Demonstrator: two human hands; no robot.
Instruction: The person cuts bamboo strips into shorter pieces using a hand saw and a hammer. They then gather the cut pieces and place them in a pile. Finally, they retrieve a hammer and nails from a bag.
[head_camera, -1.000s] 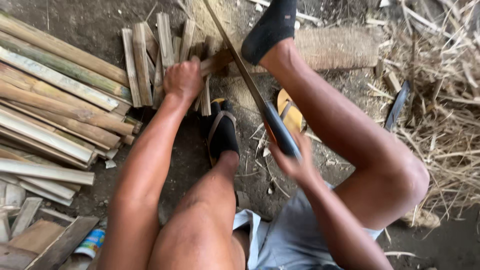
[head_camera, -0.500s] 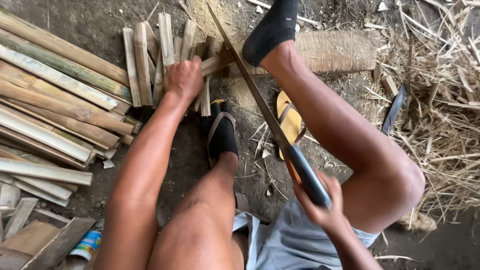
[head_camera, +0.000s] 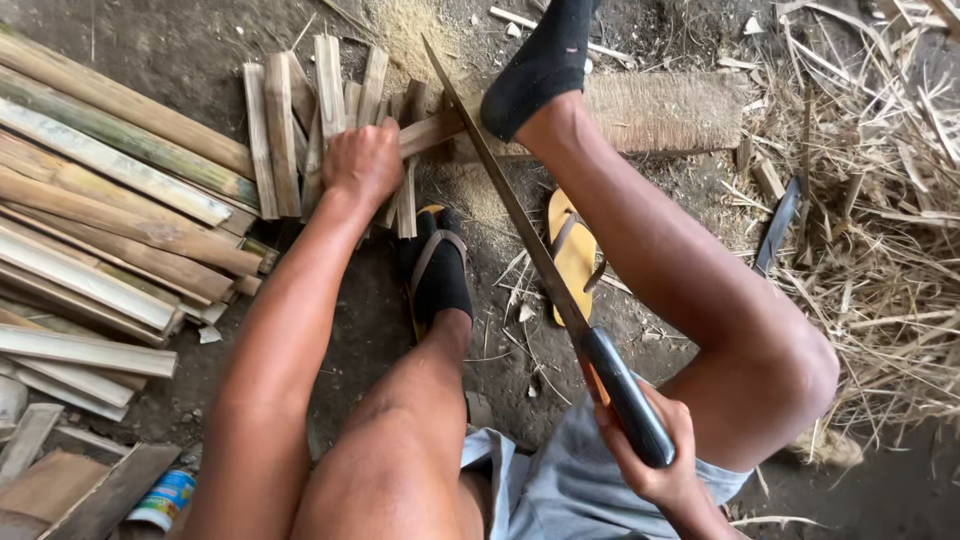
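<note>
Head camera, looking straight down: I see the right hand (head_camera: 650, 455) wrapped tight around the dark handle of a handsaw (head_camera: 545, 270), whose long blade runs up and left to a bamboo strip (head_camera: 430, 133) lying across a rough log (head_camera: 660, 110). The left hand (head_camera: 362, 165) is closed over that strip, pressing it down just left of the blade, and a foot in a black sock (head_camera: 540, 70) rests on the log beside the cut. The only container I can find is a small printed can (head_camera: 162, 500) at the bottom left (half tucked under flat boards, so I cannot tell what is in it). Split bamboo lengths (head_camera: 110, 220) are stacked at the left, running out of frame, with short cut slats (head_camera: 300, 120) fanned behind the left hand. The other socked foot sits on a sandal (head_camera: 437, 270), mostly covering it; a yellow sandal (head_camera: 573, 250) lies partly behind the blade. A dark blade-like tool (head_camera: 777, 228) rests in the dry straw (head_camera: 880, 220) at right, its end hidden.
</note>
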